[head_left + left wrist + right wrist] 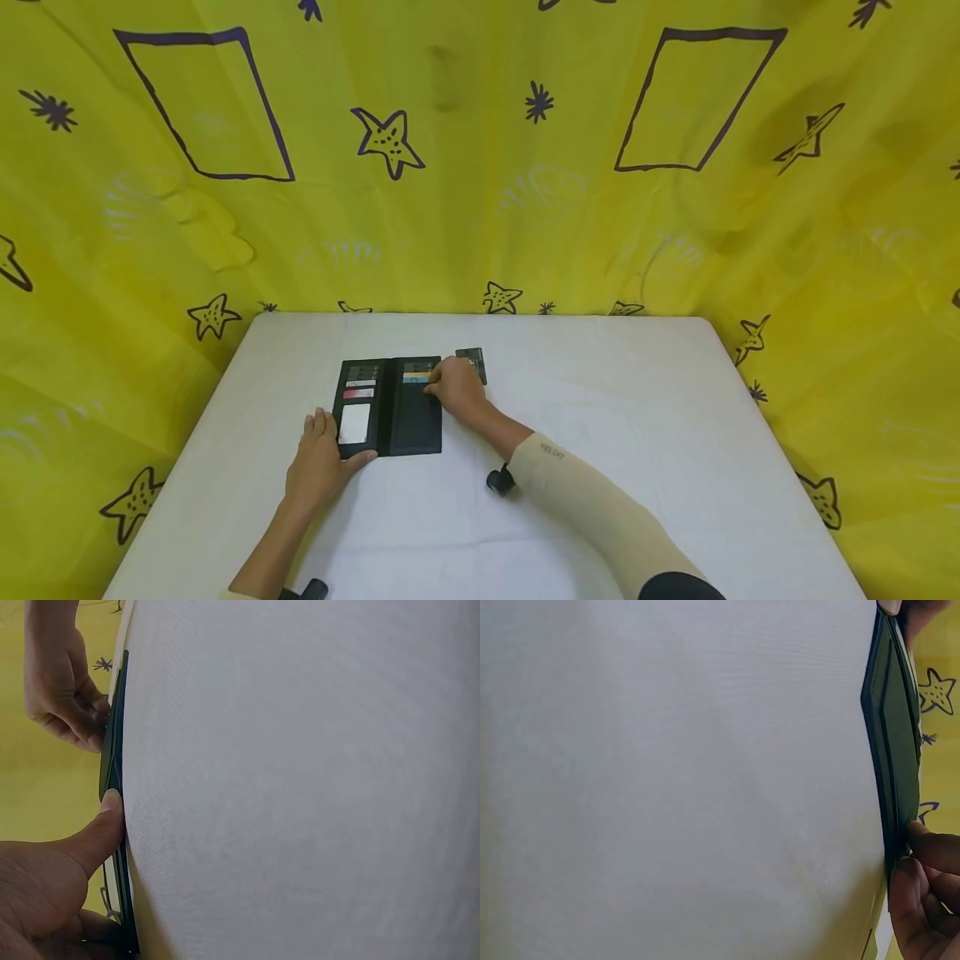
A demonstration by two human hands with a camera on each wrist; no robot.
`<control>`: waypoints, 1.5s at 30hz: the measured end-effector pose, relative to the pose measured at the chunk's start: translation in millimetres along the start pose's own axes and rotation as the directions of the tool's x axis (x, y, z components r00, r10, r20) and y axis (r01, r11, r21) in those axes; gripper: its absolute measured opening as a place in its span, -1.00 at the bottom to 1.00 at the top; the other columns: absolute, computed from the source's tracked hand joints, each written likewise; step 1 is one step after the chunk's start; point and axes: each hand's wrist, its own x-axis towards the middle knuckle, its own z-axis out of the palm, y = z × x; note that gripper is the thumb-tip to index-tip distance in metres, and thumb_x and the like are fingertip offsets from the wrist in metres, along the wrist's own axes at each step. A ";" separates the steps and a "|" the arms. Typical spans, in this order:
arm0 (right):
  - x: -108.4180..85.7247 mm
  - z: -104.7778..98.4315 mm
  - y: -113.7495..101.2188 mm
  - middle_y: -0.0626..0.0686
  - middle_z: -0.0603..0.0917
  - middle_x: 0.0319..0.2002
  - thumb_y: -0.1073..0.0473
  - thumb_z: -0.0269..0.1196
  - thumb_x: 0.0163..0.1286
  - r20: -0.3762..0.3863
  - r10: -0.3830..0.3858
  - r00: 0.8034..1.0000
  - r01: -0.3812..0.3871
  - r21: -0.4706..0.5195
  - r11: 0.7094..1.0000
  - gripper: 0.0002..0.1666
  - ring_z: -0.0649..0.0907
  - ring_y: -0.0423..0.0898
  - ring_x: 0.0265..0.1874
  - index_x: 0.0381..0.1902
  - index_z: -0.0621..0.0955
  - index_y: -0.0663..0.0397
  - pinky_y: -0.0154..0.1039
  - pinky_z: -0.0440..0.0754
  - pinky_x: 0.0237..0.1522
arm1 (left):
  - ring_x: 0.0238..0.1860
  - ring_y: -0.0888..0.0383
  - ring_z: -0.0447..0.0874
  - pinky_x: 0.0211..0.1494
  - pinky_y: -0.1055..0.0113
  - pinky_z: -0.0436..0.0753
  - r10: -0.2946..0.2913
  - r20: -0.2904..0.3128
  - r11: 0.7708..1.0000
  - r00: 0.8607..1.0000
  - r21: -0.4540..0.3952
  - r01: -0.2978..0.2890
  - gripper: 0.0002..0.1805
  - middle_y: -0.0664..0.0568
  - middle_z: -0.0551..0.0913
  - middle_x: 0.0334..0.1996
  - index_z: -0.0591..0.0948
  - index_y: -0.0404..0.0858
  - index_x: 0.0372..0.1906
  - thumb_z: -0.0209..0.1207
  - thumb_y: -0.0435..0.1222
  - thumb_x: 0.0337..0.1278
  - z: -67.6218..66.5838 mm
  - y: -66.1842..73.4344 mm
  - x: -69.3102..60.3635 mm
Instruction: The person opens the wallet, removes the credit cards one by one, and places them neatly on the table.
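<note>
A dark wallet lies unfolded on the white table, with cards in its slots and a white piece in its left half. My left hand rests along its left side, fingers extended; the thumb touches the lower edge, also visible in the left wrist view, where the hand is at lower left. My right hand pinches at the right end of a blue and yellow card in the upper right slots. In the right wrist view, the curled fingers of this hand meet the wallet near its edge.
A dark card lies beside the wallet's upper right corner, partly behind my right hand. The white table reaches back to a yellow curtain with drawn stars and outlined shapes.
</note>
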 end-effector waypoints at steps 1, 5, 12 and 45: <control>0.6 -0.5 0.9 -0.02 0.84 -0.36 0.18 0.58 0.24 0.002 0.010 1.000 -0.010 0.031 0.999 -0.88 0.71 -0.22 -0.49 -0.37 0.87 0.11 -0.37 0.65 -0.40 | 0.57 -0.52 -0.10 0.33 -0.45 0.37 0.000 0.001 1.000 1.000 -0.001 0.000 0.19 -0.62 -0.02 0.55 0.12 -0.74 0.49 0.52 -0.01 0.14 -0.1 0.2 -0.1; 3.1 -1.5 4.2 -0.03 0.83 -0.39 0.21 0.60 0.22 0.013 0.033 0.999 -0.035 0.112 0.993 -0.89 0.67 -0.25 -0.51 -0.43 0.86 0.12 -0.36 0.65 -0.39 | 0.57 -0.52 -0.10 0.33 -0.46 0.37 0.000 0.008 1.000 1.000 -0.001 0.000 0.19 -0.62 -0.02 0.55 0.12 -0.74 0.49 0.52 -0.01 0.14 -0.4 0.7 -0.8; 6.6 -2.5 5.4 -0.01 0.82 -0.44 0.27 0.64 0.13 0.012 0.070 0.997 -0.071 0.192 0.979 -0.87 0.68 -0.24 -0.50 -0.48 0.85 0.15 -0.32 0.66 -0.38 | 0.57 -0.52 -0.10 0.33 -0.46 0.38 -0.003 0.014 1.000 1.000 -0.001 0.003 0.19 -0.62 -0.03 0.55 0.11 -0.75 0.49 0.52 -0.02 0.15 -0.8 1.0 -1.3; 14.8 -6.9 1.0 -0.05 0.68 -0.46 0.29 0.68 0.07 0.080 0.196 0.977 -0.209 0.214 0.954 -0.75 0.59 -0.18 -0.43 -0.49 0.74 0.15 -0.34 0.55 -0.40 | 0.58 -0.51 -0.10 0.31 -0.45 0.41 -0.017 0.020 1.000 1.000 0.005 0.017 0.20 -0.61 -0.03 0.55 0.11 -0.74 0.50 0.51 0.00 0.15 -4.7 5.5 -0.9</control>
